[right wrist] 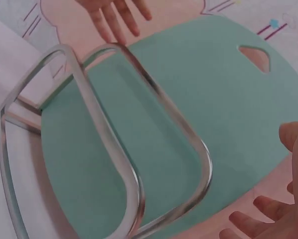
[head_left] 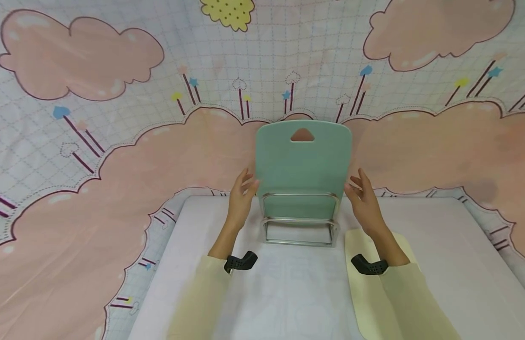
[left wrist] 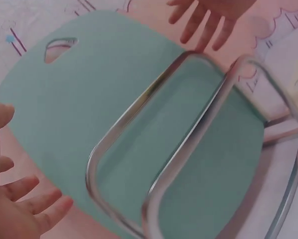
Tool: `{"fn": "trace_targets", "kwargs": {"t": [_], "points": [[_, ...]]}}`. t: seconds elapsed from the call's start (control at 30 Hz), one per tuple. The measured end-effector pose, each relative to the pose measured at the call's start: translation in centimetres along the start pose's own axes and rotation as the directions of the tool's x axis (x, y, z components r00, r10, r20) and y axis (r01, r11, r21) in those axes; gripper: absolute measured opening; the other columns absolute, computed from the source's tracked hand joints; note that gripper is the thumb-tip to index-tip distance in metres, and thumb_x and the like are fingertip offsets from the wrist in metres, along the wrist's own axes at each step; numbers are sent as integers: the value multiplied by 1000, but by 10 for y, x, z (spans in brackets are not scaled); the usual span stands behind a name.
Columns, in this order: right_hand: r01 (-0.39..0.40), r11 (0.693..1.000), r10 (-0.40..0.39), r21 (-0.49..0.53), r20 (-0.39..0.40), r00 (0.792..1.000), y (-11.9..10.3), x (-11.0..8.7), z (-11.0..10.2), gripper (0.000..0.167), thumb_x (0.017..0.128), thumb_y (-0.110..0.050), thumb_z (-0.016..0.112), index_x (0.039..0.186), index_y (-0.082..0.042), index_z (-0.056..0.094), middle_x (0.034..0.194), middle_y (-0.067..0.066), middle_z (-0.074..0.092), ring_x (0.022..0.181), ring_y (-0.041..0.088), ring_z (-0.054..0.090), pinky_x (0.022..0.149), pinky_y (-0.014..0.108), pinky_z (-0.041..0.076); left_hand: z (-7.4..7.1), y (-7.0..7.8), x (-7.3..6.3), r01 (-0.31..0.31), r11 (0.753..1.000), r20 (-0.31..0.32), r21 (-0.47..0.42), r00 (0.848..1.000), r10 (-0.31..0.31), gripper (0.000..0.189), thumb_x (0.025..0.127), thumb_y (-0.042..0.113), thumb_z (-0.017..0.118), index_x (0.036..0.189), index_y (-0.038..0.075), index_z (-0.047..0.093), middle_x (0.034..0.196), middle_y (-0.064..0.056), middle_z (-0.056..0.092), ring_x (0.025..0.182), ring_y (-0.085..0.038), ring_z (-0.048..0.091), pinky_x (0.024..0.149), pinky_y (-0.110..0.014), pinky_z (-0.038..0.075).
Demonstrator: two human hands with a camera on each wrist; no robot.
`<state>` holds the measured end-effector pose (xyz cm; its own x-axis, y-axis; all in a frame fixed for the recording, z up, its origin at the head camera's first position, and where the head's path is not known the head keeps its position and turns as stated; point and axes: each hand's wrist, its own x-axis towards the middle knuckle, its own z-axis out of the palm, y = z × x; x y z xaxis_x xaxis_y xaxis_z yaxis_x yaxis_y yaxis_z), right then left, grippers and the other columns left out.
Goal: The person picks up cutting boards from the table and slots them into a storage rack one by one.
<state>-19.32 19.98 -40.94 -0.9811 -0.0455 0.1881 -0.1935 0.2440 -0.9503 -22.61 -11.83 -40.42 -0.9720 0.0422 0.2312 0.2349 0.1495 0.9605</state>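
A green cutting board [head_left: 302, 165] with a handle cut-out near its top stands upright in a metal wire rack [head_left: 300, 220] on the table. Beside the board's left edge is my left hand [head_left: 241, 200], its fingers relaxed and nothing in them. On the opposite side my right hand [head_left: 364, 205] is held likewise, palm toward the board, fingers loosely extended. Both wrist views show the board [left wrist: 89, 99] leaning behind the rack's curved bars, with the fingers of each hand spread near its side edges.
A cream-yellow board [head_left: 364, 302] lies flat on the white tabletop [head_left: 288, 288], partly under my right forearm. Behind the table hangs a cloth [head_left: 415, 141] printed with clouds. Each wrist wears a black camera band [head_left: 370, 265].
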Motion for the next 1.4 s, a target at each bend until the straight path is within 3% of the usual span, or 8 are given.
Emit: {"fn": "trace_targets", "kwargs": {"t": [0.33,0.47,0.67,0.9,1.03,1.17,1.27,1.4], "points": [[-10,994,9,-108,-8,1000,16,-37,-26,65,103,-27,45,155,-12,10,150,22,26,134,43,29,102,62,28,28,24,-55,-90,980,-97,-179,993,74,49,100,8,50,143,-7,33,137,-24,40,123,-38,43,102,-46,36],[-13,982,12,-188,-4,1000,29,-61,-44,63,103,-28,46,154,-10,13,149,23,29,131,45,32,105,29,34,49,24,-84,-121,968,-88,-219,991,104,41,99,-2,47,137,-13,36,131,-33,42,120,-46,45,99,-34,42],[-45,956,34,-289,-43,998,55,-101,-66,61,103,-25,45,154,-9,15,145,26,33,126,42,38,84,-1,28,79,5,-118,-44,962,-18,-269,999,40,38,99,-1,46,134,-13,39,129,-31,46,119,-46,45,97,-26,41],[-144,921,133,-361,-56,990,80,-148,-88,61,104,-29,43,154,-8,14,141,27,37,120,5,42,80,0,29,120,-27,-144,34,977,123,-211,992,-8,35,99,3,49,133,-6,46,125,-21,53,115,-41,51,94,-32,45],[-220,903,209,-369,-71,975,91,-166,-100,63,104,-33,41,153,-5,13,142,28,36,105,-17,31,94,28,43,146,-50,-153,71,978,164,-199,986,-38,34,99,9,51,132,-1,49,124,-14,56,113,-35,55,92,-32,47],[-289,880,267,-377,-111,957,103,-182,-106,64,103,-33,42,151,0,16,139,32,37,98,-25,26,83,17,44,164,-61,-160,181,954,191,-239,972,-136,38,99,14,53,133,-1,49,127,-15,55,114,-32,55,92,-29,45],[-338,867,315,-366,-123,941,110,-190,-107,65,103,-34,42,151,1,16,140,33,35,114,-11,38,69,3,33,176,-65,-163,254,930,180,-266,961,-211,41,98,15,55,133,-3,49,129,-19,53,114,-30,55,93,-27,44],[-401,854,381,-333,-126,916,113,-195,-109,67,104,-38,37,151,2,11,143,35,29,127,46,36,82,18,43,194,-71,-168,292,913,155,-284,954,-257,42,97,15,56,133,-6,48,131,-20,52,112,-25,56,94,-26,43]]}}
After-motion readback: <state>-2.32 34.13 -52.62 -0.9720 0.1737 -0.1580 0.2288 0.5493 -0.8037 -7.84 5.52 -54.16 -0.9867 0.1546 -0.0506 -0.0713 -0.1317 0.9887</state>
